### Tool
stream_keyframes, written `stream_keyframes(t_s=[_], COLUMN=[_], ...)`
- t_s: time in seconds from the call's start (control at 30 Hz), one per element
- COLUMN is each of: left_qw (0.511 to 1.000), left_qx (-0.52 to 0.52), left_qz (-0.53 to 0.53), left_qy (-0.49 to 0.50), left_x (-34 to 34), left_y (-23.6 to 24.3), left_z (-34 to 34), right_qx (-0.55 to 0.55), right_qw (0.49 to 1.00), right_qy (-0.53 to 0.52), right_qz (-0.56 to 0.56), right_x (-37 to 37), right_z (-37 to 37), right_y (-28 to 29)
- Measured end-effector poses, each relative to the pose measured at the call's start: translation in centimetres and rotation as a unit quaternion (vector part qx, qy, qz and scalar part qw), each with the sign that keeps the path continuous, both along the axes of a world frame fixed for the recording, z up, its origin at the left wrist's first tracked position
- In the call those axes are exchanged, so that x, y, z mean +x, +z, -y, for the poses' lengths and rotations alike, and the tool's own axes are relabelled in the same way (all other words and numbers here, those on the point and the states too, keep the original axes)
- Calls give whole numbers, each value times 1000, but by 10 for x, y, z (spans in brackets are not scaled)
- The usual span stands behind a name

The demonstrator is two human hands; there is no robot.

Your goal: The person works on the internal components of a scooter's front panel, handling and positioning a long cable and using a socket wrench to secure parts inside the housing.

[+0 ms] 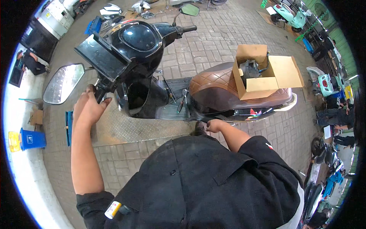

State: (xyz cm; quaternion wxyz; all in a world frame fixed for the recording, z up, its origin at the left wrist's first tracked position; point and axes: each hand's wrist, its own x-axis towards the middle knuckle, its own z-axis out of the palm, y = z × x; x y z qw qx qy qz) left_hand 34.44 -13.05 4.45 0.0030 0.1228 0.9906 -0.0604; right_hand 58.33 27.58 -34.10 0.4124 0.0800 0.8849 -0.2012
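Scooter [152,72] on brick paving [236,34]

Scooter [152,76] stood on metal ramp plate [126,131]. Open cardboard box [263,76] sat on seat [217,86]. Tools [182,101] lay on footboard [173,110]. Mirror [63,83] jutted left of handlebar.

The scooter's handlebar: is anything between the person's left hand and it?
Nothing visible. The left hand already lies on the handlebar grip just below the mirror. The right hand rests at the scooter body's lower edge under the seat.
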Motion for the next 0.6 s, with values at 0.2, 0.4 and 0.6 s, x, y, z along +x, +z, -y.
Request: stream_keyframes(t_s=[0.2, 0.4, 0.6], left_qw=[997, 997, 996], left_qx=[-65, -78, -77], left_qz=[-16, -6, 30], left_qy=[-31, -19, 13], left_x=[-1, -2, -5], left_y=[6, 5, 7], left_z=[-4, -5, -11], right_qx=[-15, -40, -93], right_qw=[995, 995, 995], right_qy=[-76, -85, 43], right_qz=[-64, -40, -5], right_x=[-8, 2, -18], right_z=[-12, -3, -12], right_y=[11, 0, -7])
